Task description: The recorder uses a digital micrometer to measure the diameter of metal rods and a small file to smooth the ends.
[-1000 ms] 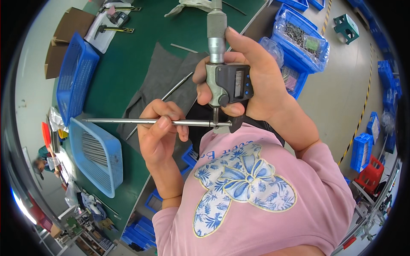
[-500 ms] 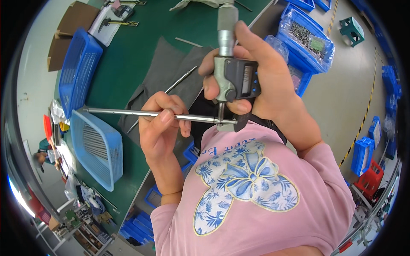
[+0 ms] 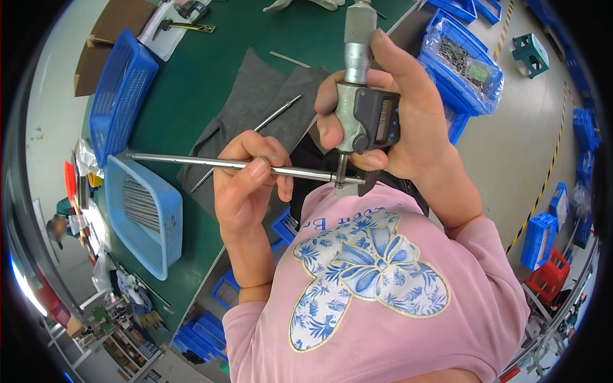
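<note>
A person in a pink shirt with a blue flower print looks down at both bare hands, raised above a green table (image 3: 191, 83). The left hand (image 3: 246, 185) has its grip pinched shut on a long thin silver metal rod (image 3: 191, 161), thumb pressed on top, fingers curled beneath; the rod lies nearly level, reaching out to the left. The right hand (image 3: 402, 121) has its grip wrapped tight round a grey digital micrometer with a black display body (image 3: 367, 115), held upright, its knurled barrel pointing away. The rod's right end sits in the micrometer's measuring gap. On the table lie a dark grey cloth mat (image 3: 255, 96) with another thin rod (image 3: 268, 121) on it, and a light blue plastic basket of rods (image 3: 143, 217) to the left.
</note>
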A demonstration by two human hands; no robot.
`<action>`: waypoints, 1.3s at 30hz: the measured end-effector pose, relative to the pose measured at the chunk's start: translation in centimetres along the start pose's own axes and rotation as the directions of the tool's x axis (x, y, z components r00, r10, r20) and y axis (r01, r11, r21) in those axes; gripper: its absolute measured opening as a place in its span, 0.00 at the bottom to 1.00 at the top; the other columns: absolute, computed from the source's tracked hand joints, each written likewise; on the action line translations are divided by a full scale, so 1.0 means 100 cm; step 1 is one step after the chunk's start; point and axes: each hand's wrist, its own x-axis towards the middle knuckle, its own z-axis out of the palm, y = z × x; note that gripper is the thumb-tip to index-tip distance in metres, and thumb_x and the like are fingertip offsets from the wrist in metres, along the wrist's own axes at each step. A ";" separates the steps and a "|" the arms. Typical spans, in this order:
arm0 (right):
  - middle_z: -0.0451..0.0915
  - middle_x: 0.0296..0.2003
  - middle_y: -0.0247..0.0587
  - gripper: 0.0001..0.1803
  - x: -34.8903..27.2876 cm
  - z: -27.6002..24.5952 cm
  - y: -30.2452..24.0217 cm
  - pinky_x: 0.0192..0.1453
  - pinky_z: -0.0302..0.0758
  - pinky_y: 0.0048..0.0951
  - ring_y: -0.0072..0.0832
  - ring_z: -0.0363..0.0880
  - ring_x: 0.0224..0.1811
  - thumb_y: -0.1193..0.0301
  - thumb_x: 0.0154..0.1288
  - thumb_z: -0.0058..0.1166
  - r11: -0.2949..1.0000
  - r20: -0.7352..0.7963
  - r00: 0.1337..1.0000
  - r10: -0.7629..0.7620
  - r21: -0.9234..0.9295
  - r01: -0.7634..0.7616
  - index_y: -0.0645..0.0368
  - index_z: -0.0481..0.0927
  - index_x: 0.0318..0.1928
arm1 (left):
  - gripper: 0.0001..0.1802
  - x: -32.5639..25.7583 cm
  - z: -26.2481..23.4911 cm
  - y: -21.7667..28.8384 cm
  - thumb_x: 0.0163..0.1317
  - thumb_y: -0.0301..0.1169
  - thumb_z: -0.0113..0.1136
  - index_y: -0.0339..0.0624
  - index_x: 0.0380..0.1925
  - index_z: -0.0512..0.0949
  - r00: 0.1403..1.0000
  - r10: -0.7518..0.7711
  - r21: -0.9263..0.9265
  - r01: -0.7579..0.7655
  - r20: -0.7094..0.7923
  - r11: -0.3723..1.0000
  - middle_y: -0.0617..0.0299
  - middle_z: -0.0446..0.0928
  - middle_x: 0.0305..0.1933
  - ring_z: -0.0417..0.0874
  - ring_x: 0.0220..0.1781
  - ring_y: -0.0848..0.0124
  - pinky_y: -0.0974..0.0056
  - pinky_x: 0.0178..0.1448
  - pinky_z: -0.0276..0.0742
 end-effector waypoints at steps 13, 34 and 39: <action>0.79 0.25 0.56 0.42 0.001 0.002 0.001 0.10 0.65 0.18 0.26 0.69 0.09 0.39 0.64 0.31 0.999 0.048 0.999 0.024 -0.024 -0.023 0.73 0.75 0.38 | 0.12 -0.001 -0.003 0.002 0.57 0.32 0.53 0.30 0.29 0.70 1.000 0.015 0.044 -0.014 -0.010 0.999 0.51 0.70 0.22 0.73 0.18 0.70 0.71 0.21 0.70; 0.79 0.22 0.52 0.35 -0.003 0.000 0.002 0.11 0.64 0.20 0.26 0.69 0.10 0.44 0.59 0.44 0.999 0.009 1.000 0.026 0.044 -0.026 0.72 0.78 0.33 | 0.12 -0.002 0.000 0.002 0.56 0.32 0.54 0.30 0.29 0.70 1.000 0.000 -0.006 0.000 0.020 1.000 0.50 0.70 0.22 0.72 0.17 0.69 0.71 0.21 0.70; 0.79 0.26 0.56 0.40 0.000 0.000 0.004 0.12 0.67 0.18 0.26 0.69 0.09 0.41 0.64 0.33 0.999 0.096 0.995 0.028 0.026 -0.030 0.74 0.75 0.39 | 0.11 -0.004 -0.003 0.003 0.56 0.31 0.53 0.32 0.28 0.69 1.000 0.023 -0.004 -0.022 0.002 1.000 0.50 0.69 0.20 0.72 0.17 0.69 0.70 0.20 0.70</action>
